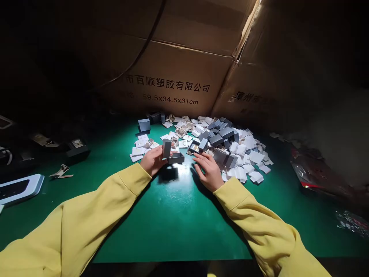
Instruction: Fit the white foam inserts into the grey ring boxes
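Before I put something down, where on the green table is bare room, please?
The widest bare patch of the green table lies between the left sleeve and right sleeve, reaching the near edge. A smaller one lies between the white papers and the plastic bag. Crowded: beyond the right hand, where those papers and grey boxes are heaped.

Loose yellow sleeves (261, 225), seemingly soft

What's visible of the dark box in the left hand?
The dark grey box looks like stiff card: a shallow rectangular tray, open-topped, with an upright lid-like panel at its left end; whether they join is unclear. The left hand grips it, apparently above the green tabletop. The right hand is apart from it. Contents can't be made out.
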Available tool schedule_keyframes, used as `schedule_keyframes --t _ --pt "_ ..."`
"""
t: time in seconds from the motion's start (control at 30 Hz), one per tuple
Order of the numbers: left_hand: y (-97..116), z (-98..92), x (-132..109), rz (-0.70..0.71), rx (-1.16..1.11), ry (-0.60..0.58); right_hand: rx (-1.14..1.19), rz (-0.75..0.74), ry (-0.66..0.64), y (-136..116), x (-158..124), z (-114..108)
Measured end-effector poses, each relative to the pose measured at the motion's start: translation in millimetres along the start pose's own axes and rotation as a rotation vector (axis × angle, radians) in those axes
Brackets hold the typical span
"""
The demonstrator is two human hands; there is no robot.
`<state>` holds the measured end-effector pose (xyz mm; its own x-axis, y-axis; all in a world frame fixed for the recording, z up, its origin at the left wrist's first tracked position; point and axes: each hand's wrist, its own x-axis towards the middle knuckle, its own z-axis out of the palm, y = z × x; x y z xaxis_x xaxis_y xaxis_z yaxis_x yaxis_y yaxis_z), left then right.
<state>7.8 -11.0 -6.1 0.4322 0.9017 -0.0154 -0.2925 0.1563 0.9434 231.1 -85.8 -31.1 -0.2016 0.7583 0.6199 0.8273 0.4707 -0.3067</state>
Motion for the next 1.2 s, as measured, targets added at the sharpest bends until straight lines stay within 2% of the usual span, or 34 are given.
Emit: schedule_keyframes --t 0.1,0.17,0.27,0.37,0.47,0.57,0.67,0.8,0.97,1.07,1.2 --pt "8 2.3 6 -0.241 -0.234 0.008 0.036 -0.072 0.007 -13 6 0" --pt "10 6.1 5 -0.322 -0.259 0.004 0.073 -0.135 -0.013 -22 10 5" --pt "8 10.2 1 -0.377 -0.224 0.002 0.114 -0.136 0.009 -31 17 16" --pt "5 9.6 1 -0.365 -0.255 -0.012 0.076 -0.076 0.037 -32 24 26" --pt "2 6.5 1 -0.282 -0.281 -0.029 -0.022 -0.030 0.030 -29 29 30" --pt "-5 3.7 2 -0.253 -0.229 -0.058 -0.062 -0.070 -0.009 -29 29 31" --pt "-12 1.6 4 -0.230 -0.210 -0.067 0.003 -0.145 -0.049 -30 27 31" --pt "-7 -3.0 3 -0.149 -0.295 0.011 0.146 -0.166 -0.095 -29 23 32" --pt "16 -15.5 -1 -0.166 -0.497 0.183 0.115 0.009 -0.086 -27 22 31" --pt "22 -21.0 0 -0.151 -0.551 0.207 0.078 0.107 -0.123 -25 23 30" --pt "21 -19.5 2 -0.181 -0.584 0.225 -0.020 0.127 -0.198 -24 28 31"
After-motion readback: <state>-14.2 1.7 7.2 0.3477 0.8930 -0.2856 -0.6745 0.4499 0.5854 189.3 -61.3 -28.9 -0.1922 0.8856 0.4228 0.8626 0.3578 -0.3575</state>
